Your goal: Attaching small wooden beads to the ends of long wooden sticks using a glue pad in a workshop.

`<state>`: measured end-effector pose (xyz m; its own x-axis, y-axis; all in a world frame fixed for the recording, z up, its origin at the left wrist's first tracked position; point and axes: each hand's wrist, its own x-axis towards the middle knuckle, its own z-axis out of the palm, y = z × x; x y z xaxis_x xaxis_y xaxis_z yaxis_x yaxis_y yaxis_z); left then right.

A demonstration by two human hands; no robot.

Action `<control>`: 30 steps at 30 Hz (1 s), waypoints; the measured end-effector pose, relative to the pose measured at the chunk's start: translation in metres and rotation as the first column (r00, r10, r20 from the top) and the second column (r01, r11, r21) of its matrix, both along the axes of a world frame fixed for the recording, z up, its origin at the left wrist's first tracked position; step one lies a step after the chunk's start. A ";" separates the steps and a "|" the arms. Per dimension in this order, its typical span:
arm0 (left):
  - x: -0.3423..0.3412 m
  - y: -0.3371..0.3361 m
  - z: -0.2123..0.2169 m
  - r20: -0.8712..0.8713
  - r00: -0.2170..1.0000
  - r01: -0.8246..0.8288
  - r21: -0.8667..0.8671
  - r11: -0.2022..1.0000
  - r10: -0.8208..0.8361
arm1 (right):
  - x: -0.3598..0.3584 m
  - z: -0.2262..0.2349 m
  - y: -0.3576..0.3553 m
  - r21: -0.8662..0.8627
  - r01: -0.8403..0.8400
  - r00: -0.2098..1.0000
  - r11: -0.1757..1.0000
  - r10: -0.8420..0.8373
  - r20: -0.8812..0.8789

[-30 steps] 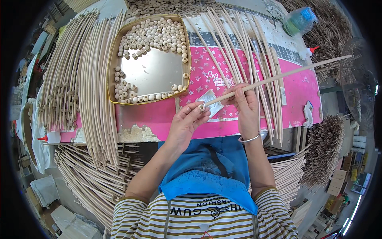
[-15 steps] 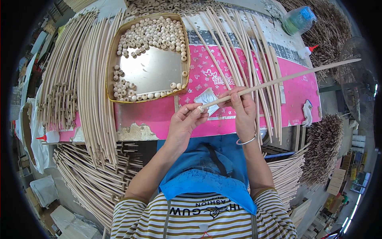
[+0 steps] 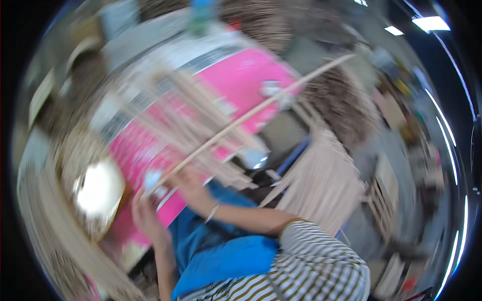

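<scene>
I'm pinching the slim wooden rod (image 3: 251,113) with my left hand (image 3: 147,216) and right hand (image 3: 189,187), keeping both close for steadiness.

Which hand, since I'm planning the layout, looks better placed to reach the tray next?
Left, probably: the left hand, at the near end of the stick, is closer to the tray; the right hand holds the stick farther off. Blur hides the left one's exact hold.
</scene>
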<state>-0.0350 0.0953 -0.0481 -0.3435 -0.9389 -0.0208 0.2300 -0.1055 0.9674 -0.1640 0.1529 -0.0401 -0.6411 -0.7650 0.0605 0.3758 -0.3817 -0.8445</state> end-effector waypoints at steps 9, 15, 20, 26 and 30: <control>-0.083 0.014 0.016 -0.278 0.905 0.331 -0.018 0.944 -0.322 | -0.052 0.046 0.122 0.348 -0.028 0.896 0.937 0.178 -0.407; -0.081 -0.003 0.075 -0.171 0.920 0.341 -0.096 0.935 -0.353 | -0.108 0.064 0.289 0.069 0.758 -0.005 0.649 0.111 -0.994; -0.085 -0.038 0.071 -0.128 0.912 0.380 -0.088 0.921 -0.389 | -0.085 -0.011 0.352 0.257 0.711 0.315 0.655 0.030 -0.949; -0.105 -0.060 0.077 -0.142 0.864 0.439 -0.254 0.862 -0.483 | -0.050 -0.031 0.342 0.260 0.622 0.477 0.739 -0.094 -0.874; -0.139 -0.057 0.093 -0.201 0.743 0.565 -0.322 0.759 -0.638 | -0.035 -0.043 0.349 0.266 0.317 0.792 0.910 -0.100 -0.603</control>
